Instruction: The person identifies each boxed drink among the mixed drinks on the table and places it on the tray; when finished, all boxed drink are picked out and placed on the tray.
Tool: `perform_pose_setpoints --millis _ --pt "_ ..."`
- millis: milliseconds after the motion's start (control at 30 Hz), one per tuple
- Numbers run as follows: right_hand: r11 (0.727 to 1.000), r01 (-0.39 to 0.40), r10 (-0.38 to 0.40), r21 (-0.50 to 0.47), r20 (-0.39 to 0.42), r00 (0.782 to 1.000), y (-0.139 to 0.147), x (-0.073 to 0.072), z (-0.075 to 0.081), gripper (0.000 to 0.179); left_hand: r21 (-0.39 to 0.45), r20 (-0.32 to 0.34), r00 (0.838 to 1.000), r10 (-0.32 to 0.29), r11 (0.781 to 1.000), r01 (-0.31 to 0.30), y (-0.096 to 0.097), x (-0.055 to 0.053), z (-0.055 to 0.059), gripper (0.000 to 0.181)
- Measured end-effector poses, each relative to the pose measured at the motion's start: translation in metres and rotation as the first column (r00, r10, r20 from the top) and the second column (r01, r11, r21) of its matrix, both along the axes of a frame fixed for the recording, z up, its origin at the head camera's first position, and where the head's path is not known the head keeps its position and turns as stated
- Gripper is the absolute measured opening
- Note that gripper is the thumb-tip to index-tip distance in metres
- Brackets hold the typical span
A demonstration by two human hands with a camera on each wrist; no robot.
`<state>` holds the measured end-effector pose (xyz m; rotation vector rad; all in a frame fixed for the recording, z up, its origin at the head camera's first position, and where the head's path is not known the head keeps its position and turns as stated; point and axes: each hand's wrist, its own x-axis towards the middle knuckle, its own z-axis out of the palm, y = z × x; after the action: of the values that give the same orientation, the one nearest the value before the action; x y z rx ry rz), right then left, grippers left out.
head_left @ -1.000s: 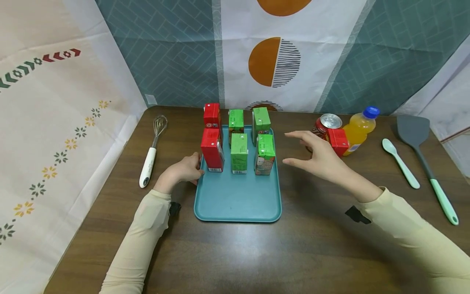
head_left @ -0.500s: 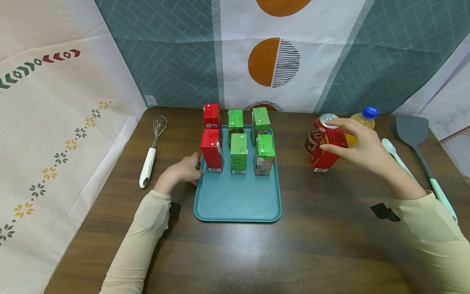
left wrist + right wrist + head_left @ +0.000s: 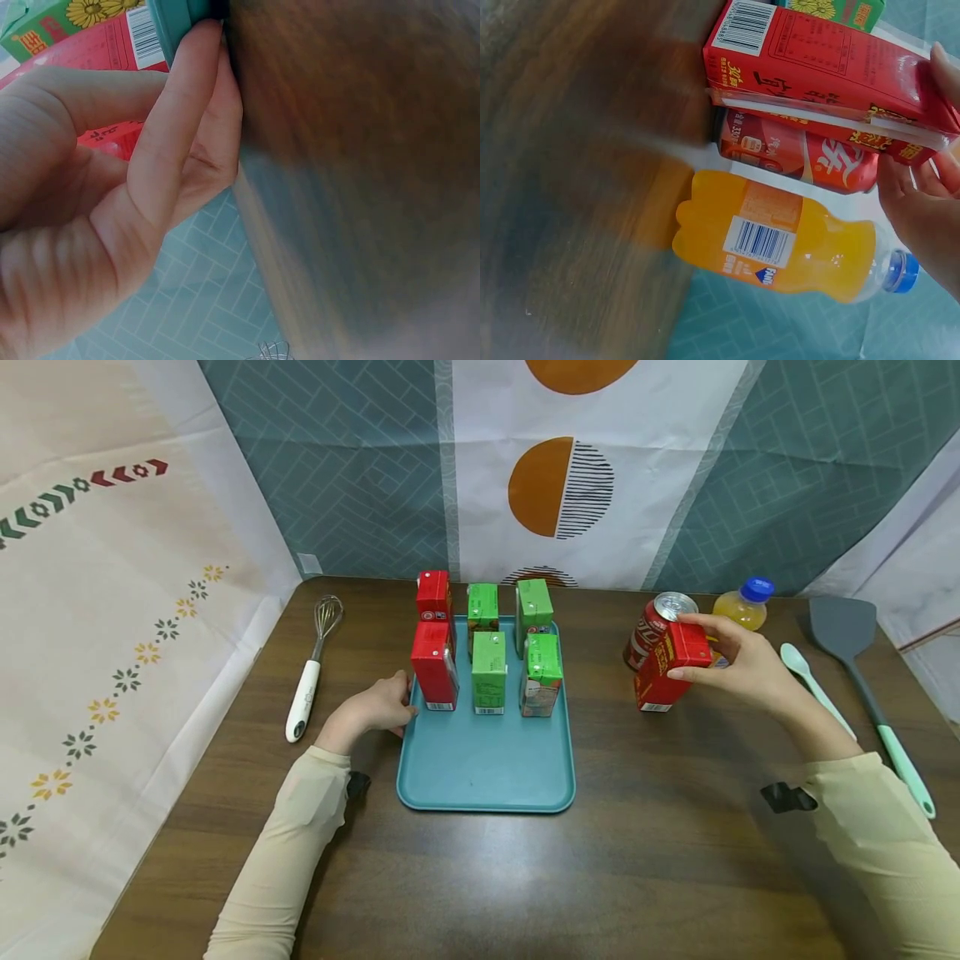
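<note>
My right hand (image 3: 738, 664) grips the top of a red drink carton (image 3: 660, 683), thumb on the near side and fingers on the far side. The carton stands upright on the table, in front of a red soda can (image 3: 647, 639). In the right wrist view the fingers lie around the carton's (image 3: 817, 64) top end. My left hand (image 3: 378, 706) holds the left rim of a teal tray (image 3: 483, 777); the left wrist view has its fingertips at the tray's edge (image 3: 174, 26). On the tray stand red cartons (image 3: 433, 668) and several green cartons (image 3: 489, 672) in rows.
An orange drink bottle (image 3: 780, 236) with a blue cap stands beside the can. Farther right lie a pale green spoon (image 3: 817, 689) and a grey spatula (image 3: 847, 627) with a green handle. A whisk (image 3: 311, 668) lies left of the tray.
My right hand has moved right from beside the tray to the red carton, and its fingers have closed around the carton's top. The left hand and tray have stayed in place.
</note>
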<state>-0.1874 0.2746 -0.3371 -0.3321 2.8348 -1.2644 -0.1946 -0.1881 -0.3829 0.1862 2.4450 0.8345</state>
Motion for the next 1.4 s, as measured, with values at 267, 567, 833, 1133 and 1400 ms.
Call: perform_pose_setpoints --millis 267,567,833,1133,1400 --pt "0.995 0.096 -0.096 -0.013 -0.016 0.995 -0.011 0.006 -0.002 0.068 -0.009 0.008 1.0 -0.004 1.0 0.004 0.0 -0.001 0.001 0.041" --pt "0.995 0.094 -0.096 -0.03 -0.102 0.99 -0.049 0.035 0.01 0.061 0.016 0.042 0.999 0.011 1.0 -0.012 0.001 0.0 0.0 0.034" --pt "0.996 -0.062 0.044 -0.066 -0.251 0.967 -0.09 0.059 0.033 0.058 0.003 0.025 1.0 0.017 1.0 -0.017 0.0 -0.001 -0.001 0.031" --pt "0.954 -0.293 0.257 -0.061 -0.331 0.908 -0.147 0.057 0.023 0.056 0.004 0.027 0.999 0.019 1.0 -0.019 -0.003 0.0 0.0 0.044" --pt "0.918 -0.393 0.354 -0.059 -0.328 0.876 -0.188 0.052 0.009 0.054 0.008 0.028 1.0 0.014 1.0 -0.014 0.0 -0.001 0.0 0.033"
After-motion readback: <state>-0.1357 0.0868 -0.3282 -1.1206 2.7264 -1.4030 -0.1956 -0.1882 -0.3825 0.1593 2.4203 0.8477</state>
